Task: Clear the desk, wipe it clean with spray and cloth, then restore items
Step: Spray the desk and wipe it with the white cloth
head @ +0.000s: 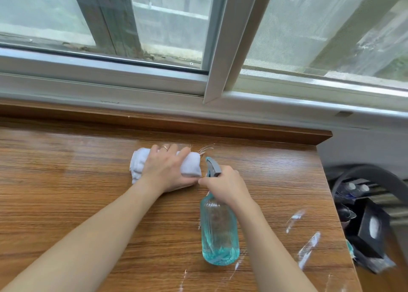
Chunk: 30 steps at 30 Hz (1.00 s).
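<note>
A folded white cloth [191,165] lies on the wooden desk [66,192] near its back edge. My left hand [168,168] lies over the cloth with its fingers curled round it, pressing it onto the wood. Just to its right, my right hand [225,186] grips the neck of a blue glass spray bottle [219,230] with a grey nozzle [213,167]. The bottle hangs over the desk with its nozzle pointing toward the window. Wet streaks glisten on the wood beside the cloth and at the desk's right end.
A raised wooden ledge [198,127] and a sliding window frame [216,48] run along the back. Right of the desk's edge stand a dark chair [362,176] and black boxes with small items [371,230].
</note>
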### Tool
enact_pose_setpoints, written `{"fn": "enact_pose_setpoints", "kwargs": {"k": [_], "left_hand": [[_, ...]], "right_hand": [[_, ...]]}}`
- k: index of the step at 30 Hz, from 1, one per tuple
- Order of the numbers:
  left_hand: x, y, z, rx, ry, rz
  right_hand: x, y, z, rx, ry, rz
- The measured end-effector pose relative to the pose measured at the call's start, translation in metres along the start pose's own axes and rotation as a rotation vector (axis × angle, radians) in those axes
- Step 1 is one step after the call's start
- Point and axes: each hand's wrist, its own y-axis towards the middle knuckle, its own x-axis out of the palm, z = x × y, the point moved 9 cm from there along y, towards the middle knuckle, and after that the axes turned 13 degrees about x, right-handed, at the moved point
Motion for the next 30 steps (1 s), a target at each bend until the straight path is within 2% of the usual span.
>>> {"fn": "enact_pose_setpoints", "kwargs": {"k": [6,10,16,21,30], "left_hand": [[-0.001,0.013,-0.009,-0.059,-0.005,-0.044],[-0.004,-0.003,-0.002,-0.047,-0.010,-0.017],[-0.005,-0.022,0.013,-0.018,0.029,0.063],[0.002,-0.001,0.010,0.016,0.057,0.052],[0.006,0.055,-0.007,-0.044,0.086,-0.021]], "right_hand": [[-0.003,-0.001,0.003,0.008,-0.001,0.048],[-0.008,-0.001,0.009,0.050,0.046,0.069],[-0.005,0.000,0.009,0.018,0.055,0.037],[-0.008,0.004,0.013,0.030,0.100,0.025],[-0.001,0.002,0.015,-0.004,0.090,0.021]]}}
